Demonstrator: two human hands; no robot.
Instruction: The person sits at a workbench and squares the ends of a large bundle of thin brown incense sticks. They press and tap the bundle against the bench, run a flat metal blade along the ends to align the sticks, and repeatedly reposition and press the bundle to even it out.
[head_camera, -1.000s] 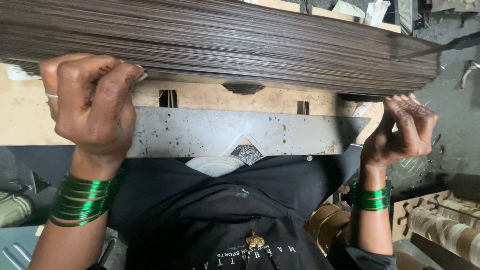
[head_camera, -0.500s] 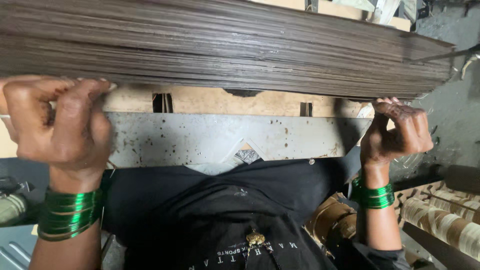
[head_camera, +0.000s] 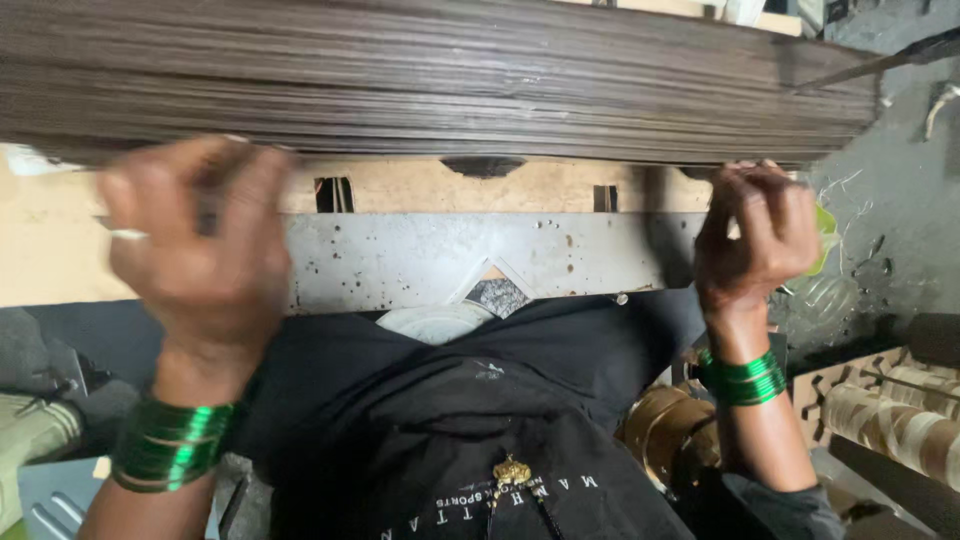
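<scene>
Your left hand (head_camera: 200, 235) sits in the left half of the frame, blurred, its fingers curled up against the lower edge of the thick stack of dark thin sheets (head_camera: 430, 80). The blur hides whether those fingers actually grip the edge or only press on it, so you cannot tell. A band of green bangles (head_camera: 170, 445) circles that wrist at lower left. Your right hand (head_camera: 755, 235) is at the right of the frame, clenched, knuckles up, fingertips hooked at the stack's lower right edge; more green bangles (head_camera: 742, 378) sit on that wrist.

The stack spans the whole top of the frame, from the left border to a corner at upper right, its layered edge facing you. Just below it, between your hands, a grey metal plate (head_camera: 430, 260) runs across, spotted with dark marks, with a pale wooden board (head_camera: 530, 188) showing above it. Your dark shirt (head_camera: 450, 420) fills the lower middle. Patterned rolls (head_camera: 890, 420) lie at lower right.
</scene>
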